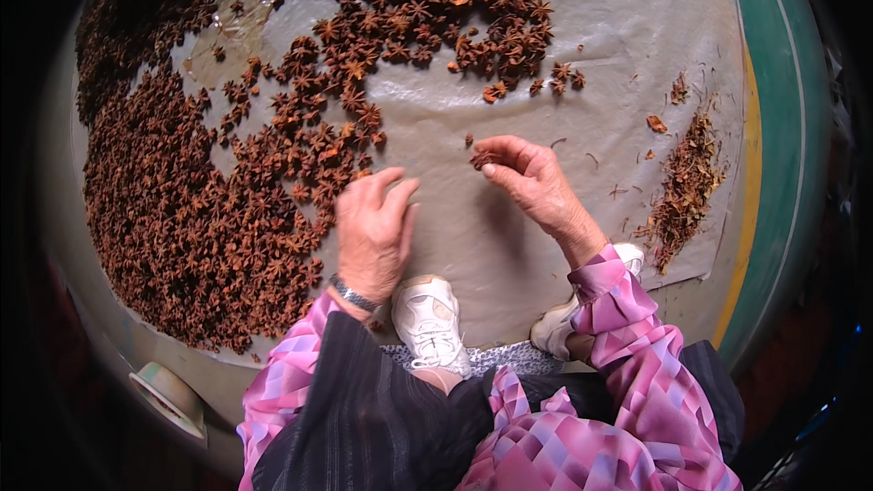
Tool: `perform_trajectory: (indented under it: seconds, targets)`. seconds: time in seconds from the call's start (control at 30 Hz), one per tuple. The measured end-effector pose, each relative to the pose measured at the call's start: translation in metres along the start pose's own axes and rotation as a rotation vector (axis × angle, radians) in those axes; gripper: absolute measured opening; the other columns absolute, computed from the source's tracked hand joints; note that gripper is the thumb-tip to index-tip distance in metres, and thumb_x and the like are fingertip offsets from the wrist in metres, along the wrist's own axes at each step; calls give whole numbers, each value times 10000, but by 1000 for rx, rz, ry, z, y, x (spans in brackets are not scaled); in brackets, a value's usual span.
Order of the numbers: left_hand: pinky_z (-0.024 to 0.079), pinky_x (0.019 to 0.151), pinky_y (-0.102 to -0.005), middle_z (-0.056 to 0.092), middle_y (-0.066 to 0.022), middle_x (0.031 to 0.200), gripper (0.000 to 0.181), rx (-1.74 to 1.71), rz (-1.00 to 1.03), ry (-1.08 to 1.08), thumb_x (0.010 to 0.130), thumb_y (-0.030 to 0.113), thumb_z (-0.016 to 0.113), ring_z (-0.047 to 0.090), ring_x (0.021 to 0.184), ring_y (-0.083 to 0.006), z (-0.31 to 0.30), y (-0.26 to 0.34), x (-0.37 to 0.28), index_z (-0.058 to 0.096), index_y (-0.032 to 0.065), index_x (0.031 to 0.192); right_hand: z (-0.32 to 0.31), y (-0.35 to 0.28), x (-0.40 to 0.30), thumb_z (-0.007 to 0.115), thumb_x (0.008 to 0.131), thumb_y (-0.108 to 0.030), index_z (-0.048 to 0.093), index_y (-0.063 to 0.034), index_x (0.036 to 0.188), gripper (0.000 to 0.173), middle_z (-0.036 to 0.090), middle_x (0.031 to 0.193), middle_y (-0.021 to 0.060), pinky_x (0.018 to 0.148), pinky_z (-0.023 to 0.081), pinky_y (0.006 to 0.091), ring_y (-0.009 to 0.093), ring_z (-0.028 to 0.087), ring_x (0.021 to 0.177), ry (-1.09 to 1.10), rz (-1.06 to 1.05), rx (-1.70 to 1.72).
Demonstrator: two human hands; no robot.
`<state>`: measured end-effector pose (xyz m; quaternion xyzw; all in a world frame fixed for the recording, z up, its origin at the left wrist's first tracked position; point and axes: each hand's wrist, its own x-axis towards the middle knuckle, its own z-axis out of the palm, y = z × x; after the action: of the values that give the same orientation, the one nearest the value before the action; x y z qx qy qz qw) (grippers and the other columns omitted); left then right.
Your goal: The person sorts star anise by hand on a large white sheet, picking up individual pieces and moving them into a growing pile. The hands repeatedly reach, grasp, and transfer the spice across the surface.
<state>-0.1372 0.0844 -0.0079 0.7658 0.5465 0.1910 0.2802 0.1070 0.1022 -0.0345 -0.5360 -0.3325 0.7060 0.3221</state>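
Note:
My right hand [535, 184] pinches a dark star anise pod [483, 159] between thumb and fingertips, above a greyish plastic sheet [464, 232]. A small pod [468, 140] lies just beyond those fingertips. My left hand [375, 228] hovers at the right edge of a broad heap of star anise [198, 218], its fingers spread and its palm turned down; nothing shows in it, though the underside is hidden. More star anise [436, 0] lies at the far side of the sheet, with a few loose pods [559, 78] at its near right edge.
At the right lies a narrow pile of stems and broken bits [685, 184]. Beyond it run a yellow stripe [743, 198] and a green floor band [784, 150]. A pale round container [167, 395] stands at lower left. My white shoes [430, 320] are on the near side.

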Motion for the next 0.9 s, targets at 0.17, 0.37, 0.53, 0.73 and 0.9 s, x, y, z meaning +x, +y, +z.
perform_trajectory:
  seconds: [0.17, 0.37, 0.53, 0.73, 0.9]
  targets:
    - [573, 810, -257, 732, -69, 1022, 245, -1107, -668, -139, 980, 64, 665, 691, 903, -127, 22, 5, 3, 677, -36, 1204, 49, -22, -17, 653, 952, -74, 674, 23, 1136, 210, 712, 962, 85, 836, 544, 335, 218, 686, 932, -85, -153, -460]
    - [560, 681, -261, 750, -73, 872, 148, -600, -453, -12, 923, -4, 678, 687, 770, -89, 13, 23, -19, 729, -4, 1062, 59, -27, -39, 666, 807, -142, 621, -73, 859, 97, 626, 813, 80, 701, 527, 393, 275, 664, 814, -157, -469, -1508]
    - [546, 709, -336, 738, -130, 869, 148, -235, -440, 79, 883, 29, 642, 709, 775, -258, -26, 0, -16, 735, 28, 998, 62, -53, -70, 716, 684, -175, 629, -88, 874, 227, 616, 861, 83, 725, 529, 379, 240, 642, 836, -688, -435, -1374]
    - [243, 1201, -521, 443, -168, 1518, 805, 339, 14, -131, 736, 143, 829, 353, 1448, -376, -14, 6, 11, 480, 67, 1457, -49, -38, -35, 751, 798, -147, 634, -61, 943, 206, 583, 1043, 130, 815, 520, 410, 293, 582, 1020, 51, -393, -1470]
    - [119, 1249, -545, 247, -142, 1658, 819, 360, 168, -482, 847, 383, 741, 193, 1539, -353, 30, -16, 5, 390, 124, 1540, -122, -23, -19, 660, 917, -216, 639, -63, 967, 162, 600, 1025, 129, 856, 517, 438, 321, 586, 1003, 452, -81, -1724]
